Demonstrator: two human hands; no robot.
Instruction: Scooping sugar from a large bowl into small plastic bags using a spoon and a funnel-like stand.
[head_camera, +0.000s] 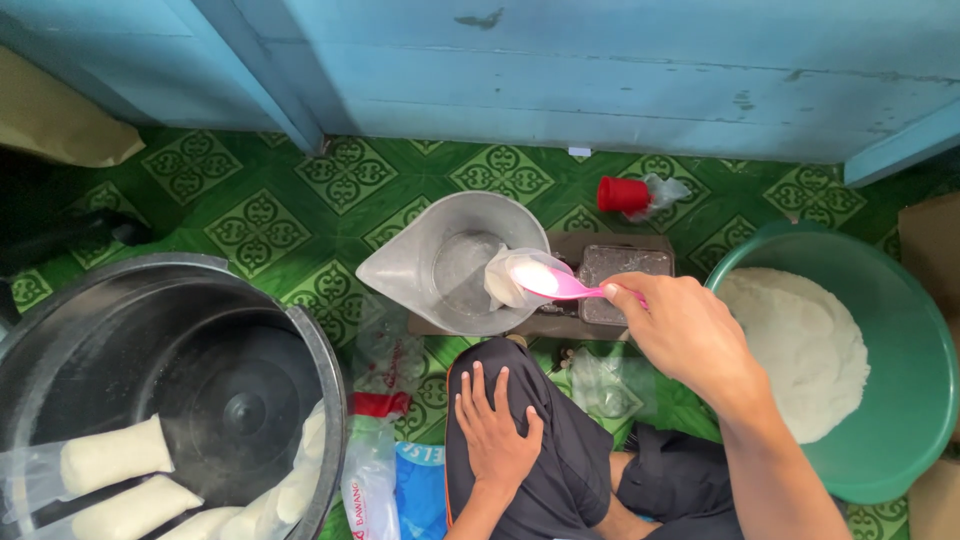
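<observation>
Over the metal scale pan (455, 262) near the middle of the green patterned floor (260, 215), the right hand (685, 330) has its fingers closed around the handle of a pink spoon (555, 283). The spoon's bowl carries a heap of white powder and is held at the mouth of a small clear plastic bag (508, 272) that sits in the pan, partly filled with the same white powder. The pan rests on a dark weighing scale (610, 275), whose flat display face shows just right of the pan, under the spoon's handle.

The left hand (495, 430) lies flat on the person's left knee, fingers spread and holding nothing, on the black fabric of the shorts (560, 450).

To the right of the right forearm stands a green basin (905, 400), reaching to the right edge of the floor in view, with a mound of white powder in it. At the lower left corner sits a large black bucket (215, 390); several sealed clear bags of white powder (115, 455) lie along its bottom and near side. Between the bucket and the knee lie loose clear plastic bags (375, 350) and a packet with red and blue print (375, 480). Beyond the scale, near the blue wooden wall (600, 70) at the far edge of the floor, a red cup (622, 194) lies on its side with crumpled clear plastic beside it.
</observation>
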